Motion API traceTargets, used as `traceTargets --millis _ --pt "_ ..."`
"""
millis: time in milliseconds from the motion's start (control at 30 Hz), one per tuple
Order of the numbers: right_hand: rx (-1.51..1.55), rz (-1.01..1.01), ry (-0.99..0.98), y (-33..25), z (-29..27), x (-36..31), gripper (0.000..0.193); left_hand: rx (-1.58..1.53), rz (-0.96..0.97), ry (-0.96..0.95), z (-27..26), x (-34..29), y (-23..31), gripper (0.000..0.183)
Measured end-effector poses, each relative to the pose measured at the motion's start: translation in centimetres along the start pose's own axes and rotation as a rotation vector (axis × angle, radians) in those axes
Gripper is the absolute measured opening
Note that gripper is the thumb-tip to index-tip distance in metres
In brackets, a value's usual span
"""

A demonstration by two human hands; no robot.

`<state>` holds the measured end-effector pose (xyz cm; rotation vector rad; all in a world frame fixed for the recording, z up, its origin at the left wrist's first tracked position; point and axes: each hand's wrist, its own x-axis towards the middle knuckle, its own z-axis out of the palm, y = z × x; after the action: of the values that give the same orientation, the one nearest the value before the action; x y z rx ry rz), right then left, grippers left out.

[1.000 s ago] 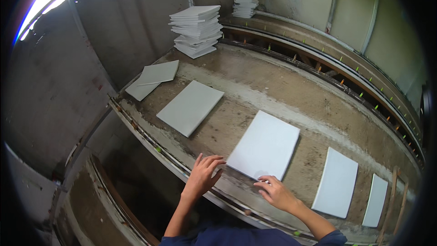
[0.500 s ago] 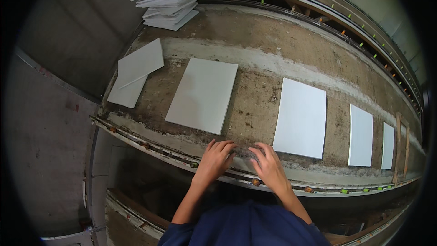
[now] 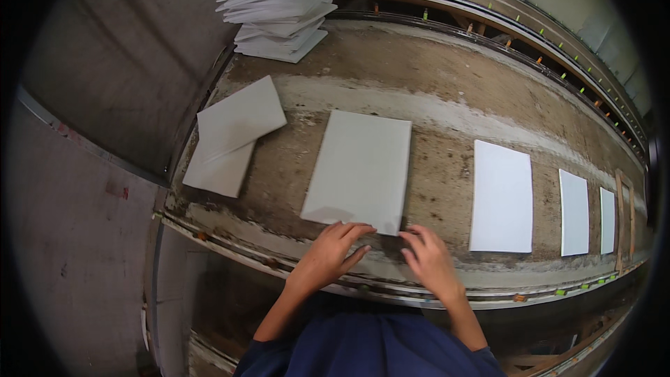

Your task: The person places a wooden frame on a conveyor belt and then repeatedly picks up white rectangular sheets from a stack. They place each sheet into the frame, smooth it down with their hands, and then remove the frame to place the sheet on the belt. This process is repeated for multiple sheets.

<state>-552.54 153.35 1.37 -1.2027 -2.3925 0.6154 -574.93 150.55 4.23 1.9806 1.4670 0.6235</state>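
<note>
A flat white rectangular slab [image 3: 359, 167] lies on a worn, dusty worktable [image 3: 436, 188] in front of me; I cannot make out its material. My left hand [image 3: 329, 257] is at its near edge, fingers bent and thumb apart, with nothing in the grasp. By its near right corner hovers my right hand [image 3: 431, 258], fingers curved and spread, also holding nothing. Whether the fingertips touch the slab is hard to see. To the left, one white slab [image 3: 242, 113] rests crosswise over another slab [image 3: 222, 167].
Further right lie more white slabs, the nearest of them [image 3: 501, 199] apart from my hands, then a wooden frame [image 3: 624, 220]. An uneven stack of white slabs [image 3: 279, 10] rises at the far left. A rail with coloured clips [image 3: 516, 299] runs along the table's front edge.
The view has shifted left, so the slabs appear further right. My hands have come to the near edge of the middle slab, from the gap between it and its right neighbour.
</note>
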Motion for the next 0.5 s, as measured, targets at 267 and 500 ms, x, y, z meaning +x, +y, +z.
traceTargets --millis 267,500 --pt "-0.008 0.286 0.073 -9.9 3.3 8.1 0.027 -0.078 -0.088 0.111 -13.0 -6.2 -12.3 0.028" --pt "0.295 0.198 -0.017 -12.9 9.6 22.0 0.033 0.120 -0.345 0.332 -20.7 -9.8 -22.4 0.047"
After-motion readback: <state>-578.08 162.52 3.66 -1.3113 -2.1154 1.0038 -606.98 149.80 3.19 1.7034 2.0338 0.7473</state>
